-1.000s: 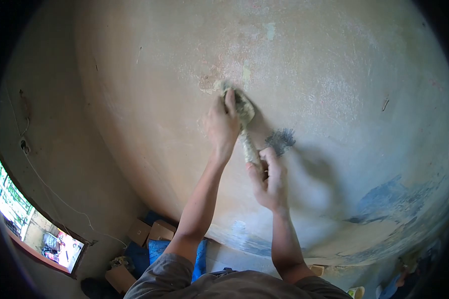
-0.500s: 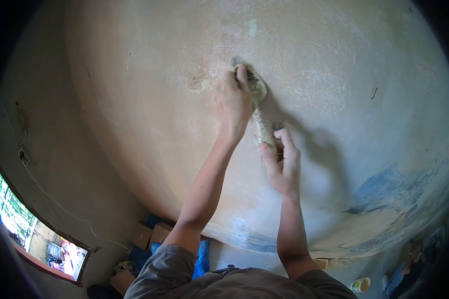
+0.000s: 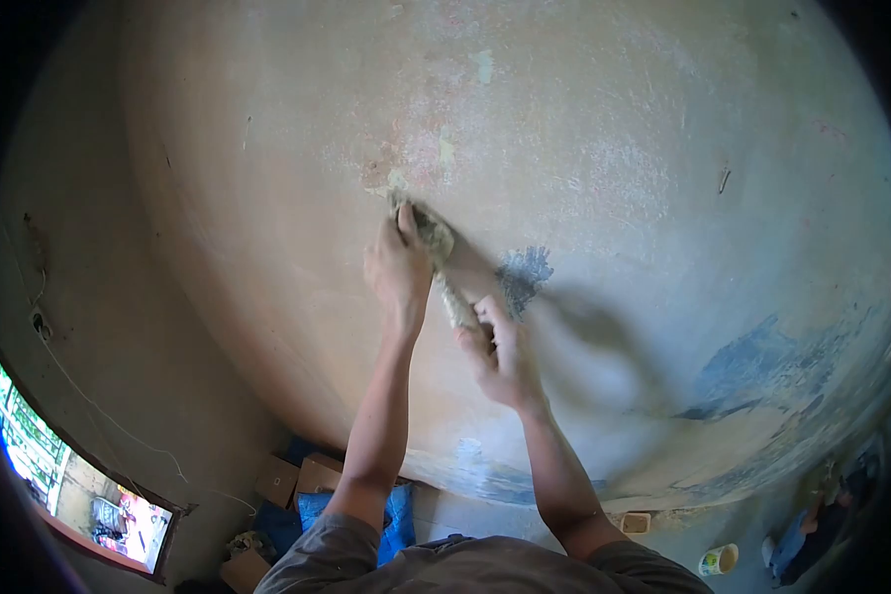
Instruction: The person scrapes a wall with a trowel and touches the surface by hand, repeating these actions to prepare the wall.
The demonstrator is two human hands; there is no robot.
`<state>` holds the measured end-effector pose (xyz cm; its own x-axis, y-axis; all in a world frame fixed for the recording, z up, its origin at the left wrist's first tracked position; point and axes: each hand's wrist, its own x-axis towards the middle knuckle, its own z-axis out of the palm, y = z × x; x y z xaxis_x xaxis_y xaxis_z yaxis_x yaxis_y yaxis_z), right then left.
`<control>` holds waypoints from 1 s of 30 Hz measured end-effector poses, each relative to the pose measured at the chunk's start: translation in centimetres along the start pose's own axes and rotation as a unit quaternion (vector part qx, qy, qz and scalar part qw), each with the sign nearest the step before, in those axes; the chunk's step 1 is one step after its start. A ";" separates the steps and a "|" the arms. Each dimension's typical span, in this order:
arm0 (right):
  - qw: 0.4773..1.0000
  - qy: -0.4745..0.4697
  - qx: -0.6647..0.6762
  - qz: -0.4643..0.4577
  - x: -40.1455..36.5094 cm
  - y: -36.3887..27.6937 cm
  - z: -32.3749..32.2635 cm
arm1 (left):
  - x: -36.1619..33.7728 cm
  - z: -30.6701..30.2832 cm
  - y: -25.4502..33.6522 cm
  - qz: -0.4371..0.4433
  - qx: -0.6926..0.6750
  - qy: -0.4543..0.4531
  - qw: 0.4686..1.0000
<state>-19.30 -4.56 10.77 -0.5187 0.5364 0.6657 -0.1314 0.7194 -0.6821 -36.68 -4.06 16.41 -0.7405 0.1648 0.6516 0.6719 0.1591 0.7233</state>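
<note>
Right hand (image 3: pixel 506 361) half-closed round crusted tool (image 3: pixel 452 299)

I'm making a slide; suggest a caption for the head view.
Left hand and right hand hold a crusted tool at a patchy wall.

front wall (image 3: pixel 614 109) lying open to you above and rightward, crusted tool (image 3: pixel 450 300) bridging the gap between your left hand (image 3: pixel 398 269) and right hand (image 3: pixel 508 358), side wall (image 3: pixel 129 327) closing off your far left

Worn indoor room, patchy wall (image 3: pixel 604 198), window (image 3: pixel 79 485), cardboard boxes (image 3: pixel 279 481)
</note>
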 end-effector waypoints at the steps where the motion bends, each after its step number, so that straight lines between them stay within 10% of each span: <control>1: 0.999 0.026 0.007 -0.035 0.7 0.9 -0.5 | 0.5 0.3 1.9 0.003 0.008 0.004 1.000; 9: 0.986 0.132 0.098 0.015 2.5 -3.7 -7.5 | 1.5 0.7 14.8 0.106 -0.062 -0.076 0.990; 20: 0.998 -0.034 0.033 0.042 0.3 -0.3 -1.6 | -0.7 0.0 1.4 0.009 -0.043 0.038 0.998; 30: 0.991 0.125 0.051 -0.020 2.7 -2.0 -6.1 | 1.5 1.0 12.5 0.111 -0.067 -0.019 0.991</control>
<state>-15.35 -1.84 15.79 -0.2883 0.6107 0.7375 -0.2394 0.6998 -0.6730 -29.36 -0.81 26.23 -0.5717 0.2181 0.7909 0.8083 -0.0151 0.5885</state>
